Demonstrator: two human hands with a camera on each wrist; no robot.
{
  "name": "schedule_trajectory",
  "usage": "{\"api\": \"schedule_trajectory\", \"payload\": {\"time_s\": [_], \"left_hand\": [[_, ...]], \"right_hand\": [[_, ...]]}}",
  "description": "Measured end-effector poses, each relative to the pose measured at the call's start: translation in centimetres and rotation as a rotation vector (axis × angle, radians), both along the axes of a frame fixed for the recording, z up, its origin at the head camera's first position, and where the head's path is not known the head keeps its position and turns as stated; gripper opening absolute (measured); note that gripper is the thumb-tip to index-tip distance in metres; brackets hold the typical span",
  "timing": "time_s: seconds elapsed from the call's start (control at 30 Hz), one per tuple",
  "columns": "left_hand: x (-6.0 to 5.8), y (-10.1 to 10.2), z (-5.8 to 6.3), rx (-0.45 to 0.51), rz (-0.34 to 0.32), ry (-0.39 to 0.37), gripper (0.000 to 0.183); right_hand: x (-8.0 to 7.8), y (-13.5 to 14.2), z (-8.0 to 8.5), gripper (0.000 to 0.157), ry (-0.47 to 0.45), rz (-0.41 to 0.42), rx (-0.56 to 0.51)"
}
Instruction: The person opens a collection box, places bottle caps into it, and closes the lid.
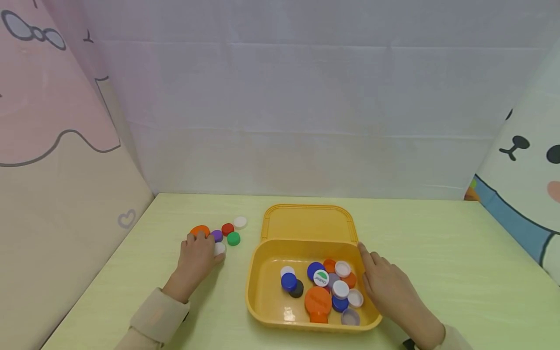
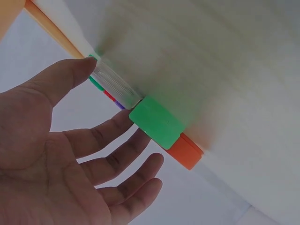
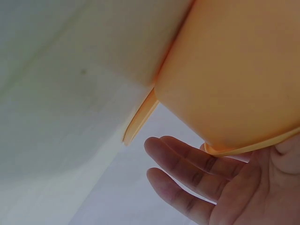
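Head view: my left grip [image 1: 198,255] is at the counter [image 1: 437,253], thumb and index closed around a white cap [image 1: 219,249], one on each side. Left wrist view has that cap as pale and ribbed, with a green piece [image 2: 157,123] right next to it, near my other fingertips. Orange cap [image 1: 200,230] just past my knuckles; purple cap [image 1: 217,236], red cap [image 1: 227,229], green cap [image 1: 234,238] and a second white one [image 1: 240,222] cluster close by. My right grip [image 1: 387,287] clutches nothing, fingers mostly straight, resting on the right rim of the yellow box [image 1: 262,301]. Inside: mixed caps, mostly on the box's right half, incl. a big orange piece [image 1: 318,301], blue, white, greyish, plus a small group with a black cap [image 1: 297,288] left of them. Lid [image 1: 309,223] folded back behind the box. Pale cloth [image 1: 306,97] stands at the back, cartoon prints on both sides.
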State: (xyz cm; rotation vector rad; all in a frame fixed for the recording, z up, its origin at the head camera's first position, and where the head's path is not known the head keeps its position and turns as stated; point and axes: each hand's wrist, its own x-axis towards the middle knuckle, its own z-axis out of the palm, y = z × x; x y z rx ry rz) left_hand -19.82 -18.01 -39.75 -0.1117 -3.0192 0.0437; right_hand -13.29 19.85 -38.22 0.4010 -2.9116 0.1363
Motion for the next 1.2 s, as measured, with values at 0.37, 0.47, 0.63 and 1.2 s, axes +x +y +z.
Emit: {"api": "schedule_trajectory", "payload": {"time_s": [0.37, 0.47, 0.63, 1.2], "left_hand": [[0.8, 0.5, 1.1, 0.013, -0.034, 0.137, 0.045], [1.1, 0.9, 1.7, 0.050, -0.045, 0.173, 0.044], [1.6, 1.8, 2.9, 0.093, -0.054, 0.168, 0.040], [4.4, 6.1, 5.8, 0.078, -0.183, 0.285, 0.044]], "right_hand": [[0.0, 0.0, 0.0, 0.053, -0.024, -0.011, 0.001], [-0.1, 0.0, 0.0, 0.053, -0.023, -0.012, 0.002], [0.0, 0.0, 0.0, 0.053, -0.025, -0.012, 0.002], [0.0, -0.1, 0.1, 0.053, -0.014, -0.007, -0.001]]}}
